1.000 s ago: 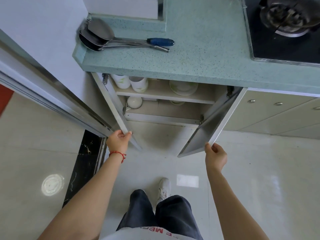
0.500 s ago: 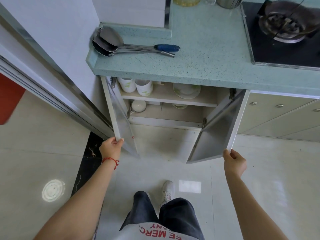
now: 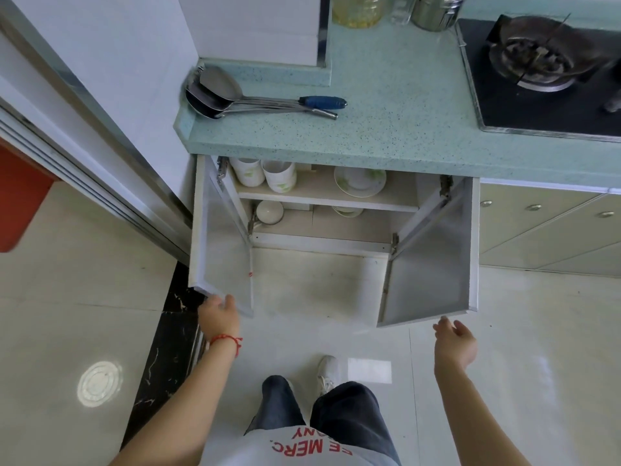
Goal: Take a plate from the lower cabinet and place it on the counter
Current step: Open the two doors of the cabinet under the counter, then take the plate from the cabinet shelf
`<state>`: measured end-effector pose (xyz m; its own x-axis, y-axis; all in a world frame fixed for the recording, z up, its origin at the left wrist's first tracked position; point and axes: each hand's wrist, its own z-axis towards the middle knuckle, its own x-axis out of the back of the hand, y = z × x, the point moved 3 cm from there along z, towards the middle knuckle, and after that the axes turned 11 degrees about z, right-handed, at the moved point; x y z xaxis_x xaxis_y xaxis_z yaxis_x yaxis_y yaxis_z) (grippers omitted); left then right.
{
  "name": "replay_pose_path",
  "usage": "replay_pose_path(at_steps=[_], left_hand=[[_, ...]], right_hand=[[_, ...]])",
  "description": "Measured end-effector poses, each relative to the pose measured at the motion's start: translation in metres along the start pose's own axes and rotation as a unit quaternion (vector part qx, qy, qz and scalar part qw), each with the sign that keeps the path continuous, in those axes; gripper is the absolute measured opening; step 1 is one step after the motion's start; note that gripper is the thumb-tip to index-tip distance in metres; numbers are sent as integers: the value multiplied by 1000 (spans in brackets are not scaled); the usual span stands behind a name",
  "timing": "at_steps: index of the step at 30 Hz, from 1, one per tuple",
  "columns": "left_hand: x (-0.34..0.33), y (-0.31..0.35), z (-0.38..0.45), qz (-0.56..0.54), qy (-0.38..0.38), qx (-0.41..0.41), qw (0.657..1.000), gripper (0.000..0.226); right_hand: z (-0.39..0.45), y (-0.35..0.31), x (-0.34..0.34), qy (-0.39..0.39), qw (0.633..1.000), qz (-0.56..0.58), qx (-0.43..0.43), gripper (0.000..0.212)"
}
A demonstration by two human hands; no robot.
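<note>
The lower cabinet stands open under the speckled teal counter [image 3: 386, 129]. On its upper shelf a white plate with a green pattern [image 3: 359, 181] lies at the right, and two white cups [image 3: 265, 174] stand at the left. Another plate [image 3: 347, 210] and a white bowl [image 3: 269, 211] sit on the shelf below. My left hand [image 3: 218, 317] touches the bottom corner of the left door [image 3: 218, 250], fingers loosely curled. My right hand [image 3: 455, 341] hangs open just below the right door [image 3: 433, 260], apart from it.
Metal ladles, one with a blue handle [image 3: 255, 100], lie on the counter's left end. A black gas hob [image 3: 544, 72] is at the right, jars [image 3: 396, 8] at the back. Closed drawers [image 3: 544, 227] flank the cabinet. My legs and shoe [image 3: 327, 368] stand on the tiled floor.
Both doors have swung wide open. My right hand has let go of the right door and dropped below it; my left hand has slid to the left door's corner.
</note>
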<state>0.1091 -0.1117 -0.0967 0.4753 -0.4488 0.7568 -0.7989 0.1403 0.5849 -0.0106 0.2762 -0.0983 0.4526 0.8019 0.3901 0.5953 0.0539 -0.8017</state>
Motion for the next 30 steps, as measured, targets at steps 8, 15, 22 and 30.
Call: replay_pose_path(at_steps=[8,15,22,30], left_hand=[[-28,14,-50,20,-180,-121,976,39],[-30,20,-58,106,-210,-268,934,43],[-42,30,-56,208,-200,-334,897,47],[-77,74,-47,278,-178,-368,869,48]], right_hand=[[-67,9,-39,-156,984,-58,59,33],[-100,2,-61,-262,944,-132,154,42],[-97,-9,-71,-295,872,-280,271,46],[-49,-39,-86,-318,806,-362,343,50]])
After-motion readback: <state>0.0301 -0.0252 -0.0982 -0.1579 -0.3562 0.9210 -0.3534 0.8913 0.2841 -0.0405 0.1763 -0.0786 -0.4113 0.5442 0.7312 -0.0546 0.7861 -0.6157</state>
